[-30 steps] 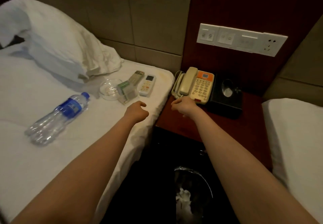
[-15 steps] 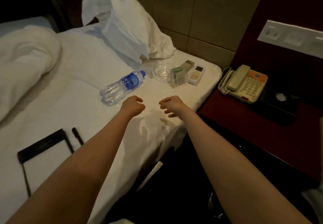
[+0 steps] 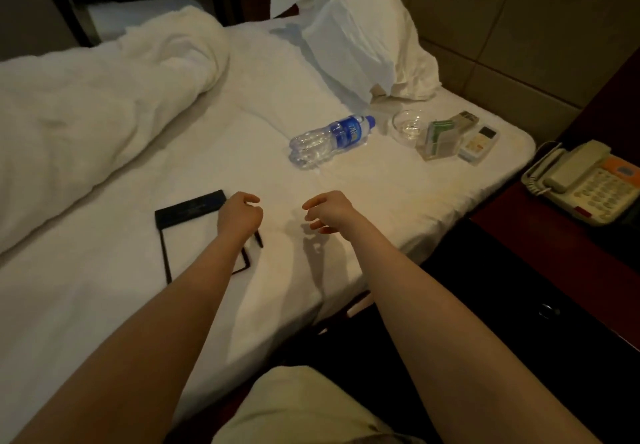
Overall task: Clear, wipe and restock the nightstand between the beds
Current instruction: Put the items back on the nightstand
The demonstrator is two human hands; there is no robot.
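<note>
The dark red nightstand [image 3: 540, 249] shows at the right edge with a beige telephone [image 3: 585, 180] on it. On the white bed [image 3: 104, 305] lie a water bottle [image 3: 329, 140], a glass ashtray [image 3: 408, 127], a clear card holder [image 3: 440, 140], two remotes [image 3: 479, 144] and a black-framed notepad [image 3: 194, 222] with a pen [image 3: 259, 239]. My left hand [image 3: 240, 217] hovers over the notepad's right side, fingers loosely curled, holding nothing. My right hand [image 3: 329, 211] hangs over the sheet beside it, fingers relaxed and empty.
A rumpled white duvet [image 3: 97, 114] fills the left of the bed. A white pillow [image 3: 360, 28] leans on the padded headboard [image 3: 519, 21]. The dark gap between bed and nightstand runs down the lower right.
The view has swung left from the nightstand to the bed. Both hands moved left and down the bed; the left one now hovers over the notepad.
</note>
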